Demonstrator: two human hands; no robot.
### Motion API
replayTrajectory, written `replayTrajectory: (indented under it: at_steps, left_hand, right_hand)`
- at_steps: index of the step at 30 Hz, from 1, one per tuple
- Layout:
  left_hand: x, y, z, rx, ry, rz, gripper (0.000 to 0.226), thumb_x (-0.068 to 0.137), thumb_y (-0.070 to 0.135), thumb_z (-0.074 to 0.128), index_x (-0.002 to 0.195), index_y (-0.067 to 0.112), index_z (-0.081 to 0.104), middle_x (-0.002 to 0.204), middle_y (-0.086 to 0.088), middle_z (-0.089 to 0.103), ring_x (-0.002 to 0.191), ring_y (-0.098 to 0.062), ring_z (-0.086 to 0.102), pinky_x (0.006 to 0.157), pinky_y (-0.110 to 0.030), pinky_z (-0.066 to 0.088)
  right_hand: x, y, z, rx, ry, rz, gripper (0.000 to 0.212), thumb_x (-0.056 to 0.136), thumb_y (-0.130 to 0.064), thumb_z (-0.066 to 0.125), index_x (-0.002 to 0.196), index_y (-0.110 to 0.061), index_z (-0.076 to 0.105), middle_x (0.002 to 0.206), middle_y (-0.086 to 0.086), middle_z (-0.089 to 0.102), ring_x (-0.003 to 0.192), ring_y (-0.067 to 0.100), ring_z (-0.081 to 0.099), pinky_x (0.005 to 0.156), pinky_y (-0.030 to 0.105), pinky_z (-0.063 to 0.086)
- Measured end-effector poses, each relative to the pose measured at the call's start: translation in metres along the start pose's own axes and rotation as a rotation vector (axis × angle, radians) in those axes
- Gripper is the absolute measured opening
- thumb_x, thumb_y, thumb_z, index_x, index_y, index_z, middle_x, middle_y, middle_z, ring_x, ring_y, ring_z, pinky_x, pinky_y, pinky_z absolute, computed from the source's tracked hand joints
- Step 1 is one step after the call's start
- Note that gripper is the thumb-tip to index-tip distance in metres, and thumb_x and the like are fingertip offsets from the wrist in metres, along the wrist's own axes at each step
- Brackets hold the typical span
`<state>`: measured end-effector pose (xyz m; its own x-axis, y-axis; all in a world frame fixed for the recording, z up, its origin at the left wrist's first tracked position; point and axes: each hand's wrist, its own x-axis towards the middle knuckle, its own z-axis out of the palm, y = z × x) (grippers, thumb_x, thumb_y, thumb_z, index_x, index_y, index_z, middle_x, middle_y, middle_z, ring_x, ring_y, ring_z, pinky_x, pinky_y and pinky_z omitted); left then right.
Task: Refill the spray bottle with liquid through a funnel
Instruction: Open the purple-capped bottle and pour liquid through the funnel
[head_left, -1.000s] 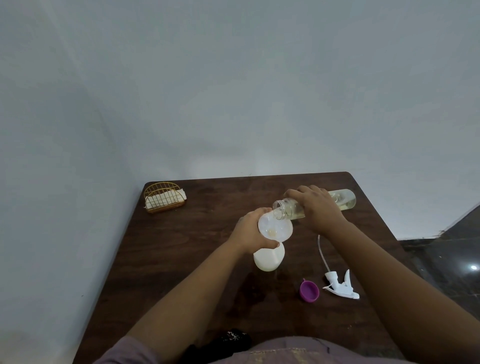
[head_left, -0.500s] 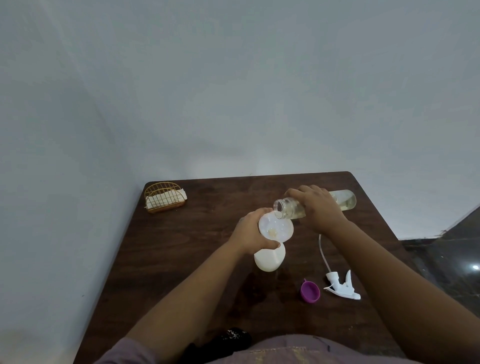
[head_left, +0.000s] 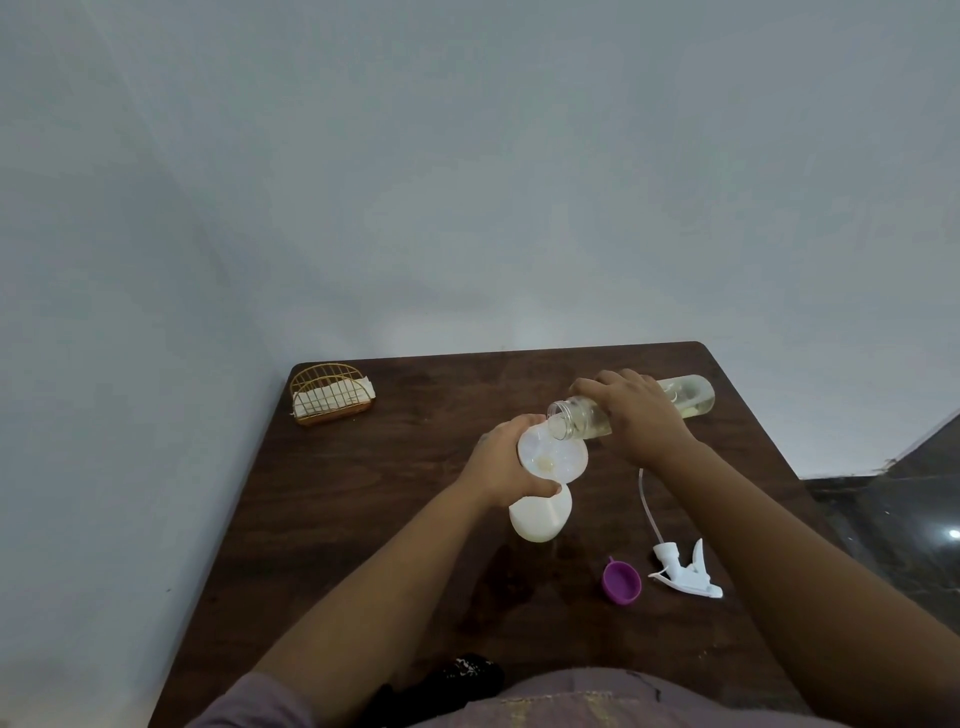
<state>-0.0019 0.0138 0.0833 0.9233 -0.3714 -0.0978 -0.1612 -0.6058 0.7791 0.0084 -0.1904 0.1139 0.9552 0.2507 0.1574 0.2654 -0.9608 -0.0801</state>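
A white spray bottle (head_left: 540, 517) stands on the dark wooden table (head_left: 395, 499) with a white funnel (head_left: 553, 457) in its neck. My left hand (head_left: 506, 462) grips the funnel and the bottle's neck. My right hand (head_left: 636, 415) holds a clear bottle (head_left: 685, 397) of pale yellow liquid, tipped almost level, with its open mouth over the funnel's rim. A little yellowish liquid lies at the funnel's bottom. The white trigger sprayer head (head_left: 685, 571) with its dip tube lies on the table to the right.
A purple cap (head_left: 621, 581) lies beside the sprayer head. A gold wire holder (head_left: 332, 395) with white napkins stands at the table's far left corner. A dark object (head_left: 447, 680) sits at the near edge. Walls close off the back and left.
The clear bottle and my right hand have shifted very slightly. My left hand, the funnel and the spray bottle have stayed put.
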Motion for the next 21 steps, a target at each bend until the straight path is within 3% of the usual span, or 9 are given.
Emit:
replayTrajectory:
  at_steps: [7, 21]
  left_hand:
    - [0.0007, -0.0007, 0.0004, -0.002, 0.003, 0.006, 0.08, 0.067, 0.029, 0.087, 0.137, 0.027, 0.047, 0.131, 0.006, 0.056, 0.109, -0.009, 0.051, 0.093, -0.033, 0.05]
    - [0.0021, -0.0025, 0.0008, -0.002, -0.003, -0.003, 0.081, 0.066, 0.03, 0.087, 0.137, 0.028, 0.047, 0.132, 0.005, 0.055, 0.116, -0.015, 0.053, 0.096, -0.04, 0.051]
  right_hand:
    - [0.0002, -0.0004, 0.0008, -0.005, 0.004, 0.003, 0.045, 0.076, -0.021, 0.069, 0.118, -0.029, 0.054, 0.102, -0.002, 0.059, 0.095, 0.023, 0.053, 0.087, 0.037, 0.041]
    - [0.0018, 0.0009, 0.0022, -0.006, 0.019, -0.006, 0.045, 0.076, -0.02, 0.07, 0.117, -0.03, 0.054, 0.102, -0.003, 0.06, 0.095, 0.022, 0.053, 0.088, 0.037, 0.041]
